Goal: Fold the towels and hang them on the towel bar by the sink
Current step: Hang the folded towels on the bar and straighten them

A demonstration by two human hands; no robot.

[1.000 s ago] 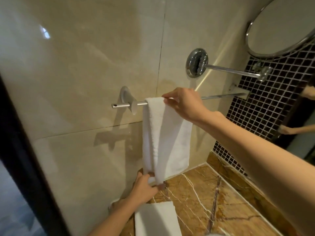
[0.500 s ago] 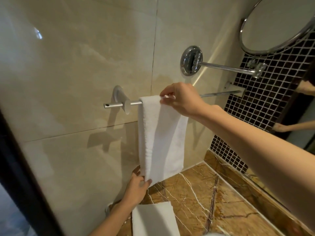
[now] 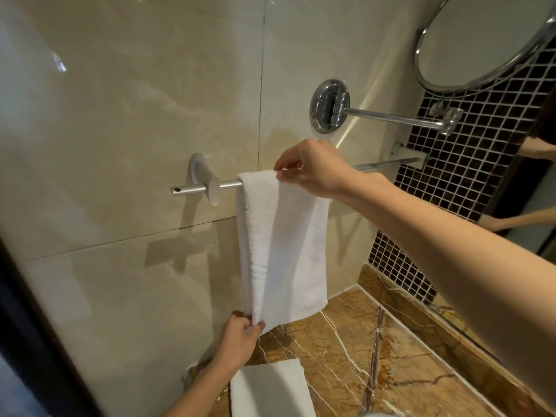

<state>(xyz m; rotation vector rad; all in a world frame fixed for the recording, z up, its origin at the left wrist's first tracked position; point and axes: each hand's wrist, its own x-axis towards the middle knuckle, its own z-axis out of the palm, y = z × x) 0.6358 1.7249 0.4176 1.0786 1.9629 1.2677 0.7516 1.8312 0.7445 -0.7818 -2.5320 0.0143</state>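
1. Head view: a white towel (image 3: 285,251) is draped over the towel bar (image 3: 224,185) on the beige wall.
2. Its top fold is pinched on the bar by the right hand (image 3: 313,170), between thumb and fingertips.
3. Its lower corner is gripped by the curled fingers of the left hand (image 3: 237,341).
4. Below those fingers, a second folded towel (image 3: 270,389) is laid on the marble counter (image 3: 376,356).

towel (image 3: 285,251) over bar (image 3: 228,185) | 2nd towel (image 3: 270,389) on counter (image 3: 376,356) below | mirror (image 3: 481,40) upper R
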